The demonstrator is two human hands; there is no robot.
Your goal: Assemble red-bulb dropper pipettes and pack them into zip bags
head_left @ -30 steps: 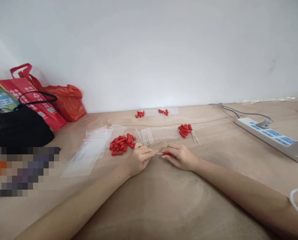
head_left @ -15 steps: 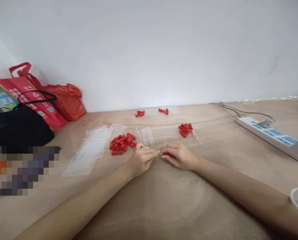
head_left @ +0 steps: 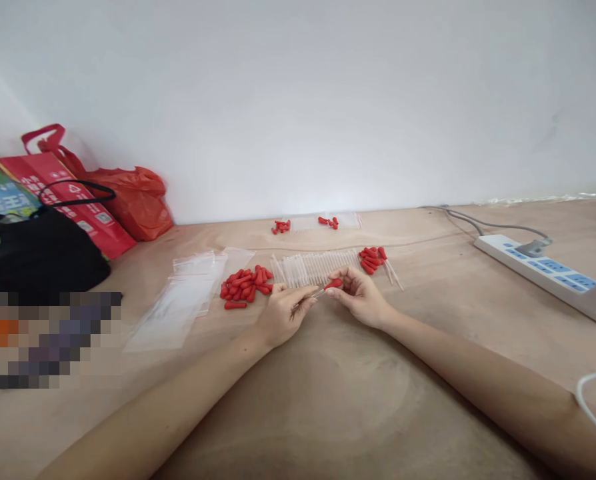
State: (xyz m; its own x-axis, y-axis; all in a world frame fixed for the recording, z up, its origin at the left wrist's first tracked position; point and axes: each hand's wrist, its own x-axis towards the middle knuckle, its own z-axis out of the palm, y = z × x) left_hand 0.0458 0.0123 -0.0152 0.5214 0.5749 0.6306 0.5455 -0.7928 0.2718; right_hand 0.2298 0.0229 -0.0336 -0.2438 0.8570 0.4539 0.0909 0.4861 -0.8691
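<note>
My left hand (head_left: 287, 312) pinches a thin clear dropper tube (head_left: 319, 293), most of it hidden in the fingers. My right hand (head_left: 361, 298) grips a red rubber dropper bulb (head_left: 333, 285) between thumb and fingers. Tube and bulb meet end to end between the hands; how deep the tube sits cannot be seen. Behind the hands lies a row of clear tubes (head_left: 321, 265). A pile of red bulbs (head_left: 243, 283) is left of my left hand. Beyond my right hand are more red bulbs (head_left: 371, 260), beside droppers with bulbs fitted (head_left: 391, 270).
Clear zip bags (head_left: 173, 307) lie at left. Bagged droppers (head_left: 308, 223) rest by the wall. A white power strip (head_left: 543, 270) with a plug and grey cable is at right. Red bags (head_left: 133, 200) and a black bag (head_left: 38, 260) stand at far left, behind a blurred-out object (head_left: 61, 340).
My right hand has lifted and turned, tilting the red bulb upward so more of it shows. My left hand has stayed nearly in place, still pinching the tube.
</note>
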